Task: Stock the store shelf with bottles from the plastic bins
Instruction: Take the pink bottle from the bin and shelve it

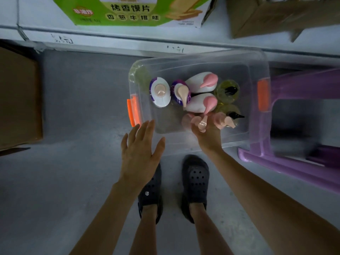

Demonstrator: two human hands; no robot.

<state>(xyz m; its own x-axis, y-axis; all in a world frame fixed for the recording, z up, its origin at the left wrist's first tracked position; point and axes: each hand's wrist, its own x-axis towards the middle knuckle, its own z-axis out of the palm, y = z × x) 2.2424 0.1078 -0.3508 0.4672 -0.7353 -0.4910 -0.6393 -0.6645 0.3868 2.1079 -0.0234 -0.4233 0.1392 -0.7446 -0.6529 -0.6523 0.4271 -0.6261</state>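
Note:
A clear plastic bin [257, 70] with orange latches stands on the floor below the white shelf edge [110, 43]. It holds several pump bottles: two white ones with pink pumps [200, 81], a purple-and-white one [160, 92], and yellow ones with black pumps [228, 91]. My right hand [206, 133] reaches over the bin's near wall and is closed around the pink pump top [202, 124] of a bottle at the near side. My left hand [139, 150] hovers just outside the bin's near left corner, fingers spread, holding nothing.
A purple plastic stool [303, 89] stands right of the bin. On the shelf above sit a green carton [132, 11] and a brown cardboard box [276, 15]. Another brown box [18, 100] stands at the left. My feet in dark clogs [195, 179] are on the grey floor.

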